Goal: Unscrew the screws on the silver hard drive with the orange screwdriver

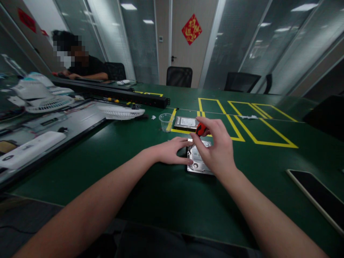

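Note:
A silver hard drive (197, 154) lies flat on the green table in front of me. My left hand (174, 150) rests at its left side, thumb and fingers spread apart and touching its edge and top. Above the drive, my right hand (217, 143) grips a red and black screwdriver (200, 129) by the handle. The screwdriver points down at the drive's upper left part; its tip is too small to make out. Just behind lies a second hard drive (186, 123) with a white label. A clear plastic cup (166, 122) stands left of that second drive.
Yellow tape rectangles (274, 144) mark the green table (150, 193). On the right lies a phone-like dark slab (317, 193). A large panel (80, 118), white fan parts (120, 111) and a long black bar (120, 94) fill the left. A person (88, 68) sits at the far left.

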{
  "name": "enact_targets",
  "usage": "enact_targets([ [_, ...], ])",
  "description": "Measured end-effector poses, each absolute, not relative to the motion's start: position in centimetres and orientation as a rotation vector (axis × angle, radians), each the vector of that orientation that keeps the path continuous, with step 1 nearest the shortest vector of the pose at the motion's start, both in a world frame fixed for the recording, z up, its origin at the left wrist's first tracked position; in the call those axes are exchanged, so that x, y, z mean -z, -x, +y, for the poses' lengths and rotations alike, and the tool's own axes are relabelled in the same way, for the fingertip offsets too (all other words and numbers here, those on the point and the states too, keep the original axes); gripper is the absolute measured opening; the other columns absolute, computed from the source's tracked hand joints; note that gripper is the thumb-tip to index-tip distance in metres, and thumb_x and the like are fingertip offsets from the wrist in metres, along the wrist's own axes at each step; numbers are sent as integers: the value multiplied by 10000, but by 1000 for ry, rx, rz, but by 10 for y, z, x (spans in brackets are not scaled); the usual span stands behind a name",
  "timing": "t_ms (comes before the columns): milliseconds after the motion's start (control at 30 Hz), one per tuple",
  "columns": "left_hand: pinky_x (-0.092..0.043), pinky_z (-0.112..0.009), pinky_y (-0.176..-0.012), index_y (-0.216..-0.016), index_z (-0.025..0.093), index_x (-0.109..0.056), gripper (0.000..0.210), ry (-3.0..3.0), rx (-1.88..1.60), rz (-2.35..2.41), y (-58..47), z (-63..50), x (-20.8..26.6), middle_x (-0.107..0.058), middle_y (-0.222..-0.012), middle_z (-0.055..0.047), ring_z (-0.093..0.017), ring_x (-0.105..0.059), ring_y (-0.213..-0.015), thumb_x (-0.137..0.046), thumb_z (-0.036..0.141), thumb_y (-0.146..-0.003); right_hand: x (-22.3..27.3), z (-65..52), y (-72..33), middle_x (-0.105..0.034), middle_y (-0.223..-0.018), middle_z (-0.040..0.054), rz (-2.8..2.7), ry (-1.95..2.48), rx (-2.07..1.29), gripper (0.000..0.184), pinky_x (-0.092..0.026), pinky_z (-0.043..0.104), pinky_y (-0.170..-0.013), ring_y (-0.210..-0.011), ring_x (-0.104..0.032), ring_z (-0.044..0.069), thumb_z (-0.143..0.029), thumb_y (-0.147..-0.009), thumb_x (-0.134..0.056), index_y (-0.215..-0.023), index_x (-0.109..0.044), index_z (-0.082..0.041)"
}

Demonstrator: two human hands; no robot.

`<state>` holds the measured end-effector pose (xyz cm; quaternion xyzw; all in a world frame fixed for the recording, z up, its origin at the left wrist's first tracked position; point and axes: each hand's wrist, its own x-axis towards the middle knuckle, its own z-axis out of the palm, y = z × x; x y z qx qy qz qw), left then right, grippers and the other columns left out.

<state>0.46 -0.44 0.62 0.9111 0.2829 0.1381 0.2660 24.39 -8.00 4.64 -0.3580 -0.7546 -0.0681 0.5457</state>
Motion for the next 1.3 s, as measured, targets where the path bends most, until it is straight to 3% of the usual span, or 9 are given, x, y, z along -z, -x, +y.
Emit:
enact_targets([
  [233, -411, -752, -1598, -1916, 268, -648, 1051, -2452, -364, 776, -4, -1, -2, -579, -2037, -236, -527, -500, -1932, -911, 880, -1103, -45, -79, -242, -874, -1467, 119, -1797, 811, 152, 548, -795, 563, -1088, -1203, -867, 321, -179, -1185, -730, -1712, -738, -330],
  [400, -416, -757, -1594, -1907, 274, -660, 1046, -2449, -361, 769, -3, -1, -2, -585, -2037, -226, -528, -493, -1935, -906, 894, -1102, -39, -79, -241, -879, -1548, 139, -1780, 842, 127, 589, -821, 565, -1018, -1182, -895, 334, -209, -1173, -735, -1746, -672, -329],
  [500, -403, -752, -1600, -1917, 284, -645, 1050, -2452, -340, 778, -3, -2, -4, -577, -2042, -217, -520, -482, -1943, -881, 914, -1110, -38, -79, -242, -888, -1513, 137, -1773, 862, 96, 578, -821, 544, -977, -1114, -898, 318, -219, -1171, -746, -1732, -655, -324],
  [833, -457, -752, -1569, -1878, 265, -682, 1035, -2455, -386, 766, -4, -1, -2, -599, -2020, -242, -546, -540, -1902, -919, 895, -1092, -46, -81, -241, -875, -1486, 129, -1806, 817, 106, 520, -797, 586, -1063, -1197, -862, 337, -194, -1157, -737, -1660, -732, -325],
  [1133, -434, -752, -1594, -1885, 276, -681, 1068, -2432, -365, 821, -4, -2, -2, -549, -2060, -228, -551, -512, -1926, -916, 928, -1073, -48, -84, -242, -859, -1383, 114, -1808, 820, 79, 529, -792, 552, -1011, -1087, -826, 312, -162, -1135, -711, -1640, -738, -314],
  [1300, -443, -749, -1580, -1913, 324, -658, 1058, -2439, -387, 783, -4, -2, -1, -588, -2031, -207, -539, -529, -1909, -931, 912, -1077, -49, -84, -242, -857, -1414, 116, -1818, 792, 84, 515, -793, 539, -1007, -1146, -837, 324, -180, -1143, -738, -1639, -725, -317],
])
